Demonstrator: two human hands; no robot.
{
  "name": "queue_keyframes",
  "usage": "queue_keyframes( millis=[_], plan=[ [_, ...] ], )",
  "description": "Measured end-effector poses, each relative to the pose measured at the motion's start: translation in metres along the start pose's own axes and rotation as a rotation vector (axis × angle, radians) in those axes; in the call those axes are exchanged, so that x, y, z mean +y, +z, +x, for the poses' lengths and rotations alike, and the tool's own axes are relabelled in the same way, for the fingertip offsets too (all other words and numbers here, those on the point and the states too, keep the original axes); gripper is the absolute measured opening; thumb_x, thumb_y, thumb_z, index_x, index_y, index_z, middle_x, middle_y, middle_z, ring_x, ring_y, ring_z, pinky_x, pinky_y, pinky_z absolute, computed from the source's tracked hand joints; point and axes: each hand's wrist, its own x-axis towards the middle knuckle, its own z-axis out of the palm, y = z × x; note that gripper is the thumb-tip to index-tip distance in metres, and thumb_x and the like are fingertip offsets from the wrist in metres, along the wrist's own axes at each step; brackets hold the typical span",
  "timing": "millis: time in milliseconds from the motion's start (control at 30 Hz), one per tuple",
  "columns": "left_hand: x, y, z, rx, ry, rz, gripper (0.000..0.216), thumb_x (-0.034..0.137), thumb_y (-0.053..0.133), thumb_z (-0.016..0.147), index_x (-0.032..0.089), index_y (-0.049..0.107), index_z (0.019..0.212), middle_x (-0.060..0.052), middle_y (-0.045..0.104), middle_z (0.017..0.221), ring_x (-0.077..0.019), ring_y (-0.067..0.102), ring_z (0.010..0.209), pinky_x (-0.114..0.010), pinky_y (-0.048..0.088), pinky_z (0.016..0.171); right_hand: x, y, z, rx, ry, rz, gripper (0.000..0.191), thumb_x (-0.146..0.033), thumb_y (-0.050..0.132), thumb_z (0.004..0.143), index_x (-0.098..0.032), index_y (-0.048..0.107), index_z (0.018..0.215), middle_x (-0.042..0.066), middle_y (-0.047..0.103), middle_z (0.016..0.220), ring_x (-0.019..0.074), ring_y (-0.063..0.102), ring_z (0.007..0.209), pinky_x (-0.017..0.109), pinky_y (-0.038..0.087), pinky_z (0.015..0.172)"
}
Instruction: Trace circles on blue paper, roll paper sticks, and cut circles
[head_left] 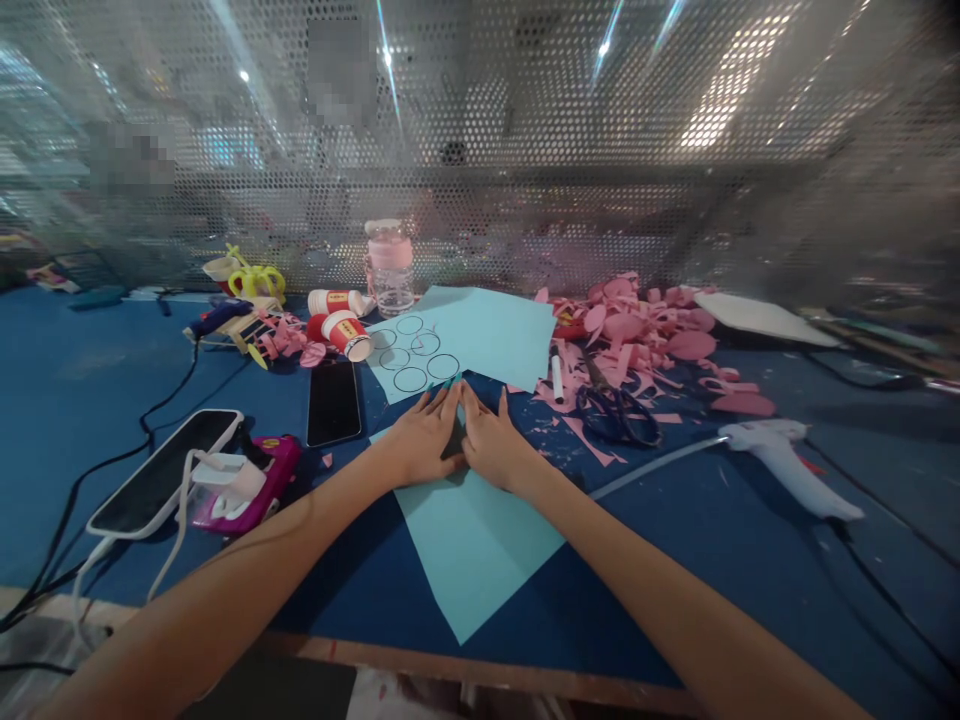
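A light blue sheet of paper [480,550] lies turned cornerwise on the table, under my hands. My left hand [427,437] rests on its upper part, fingers stretched forward and thumb pointing right. Against it, my right hand [495,445] presses down with its fingers extended; the two hands meet at the fingertips. Whether the paper is folded beneath them is hidden. Just beyond the fingertips lies another light blue sheet [390,385] with several black circles drawn on it, beside plain blue sheets [502,330].
A phone [334,403], paper cups [346,335] and a bottle [391,270] stand left of centre. A charging phone [169,470] lies farther left. Pink paper scraps [637,320], a marker [556,375], scissors [619,412] and a glue gun [795,460] lie right. Perforated metal [480,200] rises behind.
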Motion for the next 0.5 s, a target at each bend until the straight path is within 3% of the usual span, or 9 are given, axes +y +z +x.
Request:
queue_keyframes(
  millis=[233, 500],
  plan=[
    [0.004, -0.001, -0.002, 0.016, 0.022, 0.025, 0.088, 0.041, 0.045, 0.077, -0.002, -0.003, 0.137, -0.025, 0.021, 0.142, -0.0294, 0.018, 0.134, -0.044, 0.015, 0.106, -0.006, -0.008, -0.005, 0.011, -0.021, -0.034, 0.06, -0.011, 0.026, 0.078, 0.008, 0.019, 0.134, 0.025, 0.03, 0.139, 0.0261, 0.032, 0.129, 0.058, 0.013, 0.105],
    [0.0, -0.022, -0.004, -0.148, -0.028, -0.186, 0.092, 0.039, 0.047, 0.074, 0.0, -0.007, 0.138, -0.022, 0.01, 0.146, -0.0285, 0.018, 0.134, -0.036, 0.023, 0.104, -0.004, -0.01, -0.005, -0.016, 0.02, 0.099, 0.067, -0.017, 0.027, 0.08, 0.004, 0.002, 0.138, 0.022, 0.036, 0.137, 0.0237, 0.029, 0.13, 0.059, 0.008, 0.104]
  ],
)
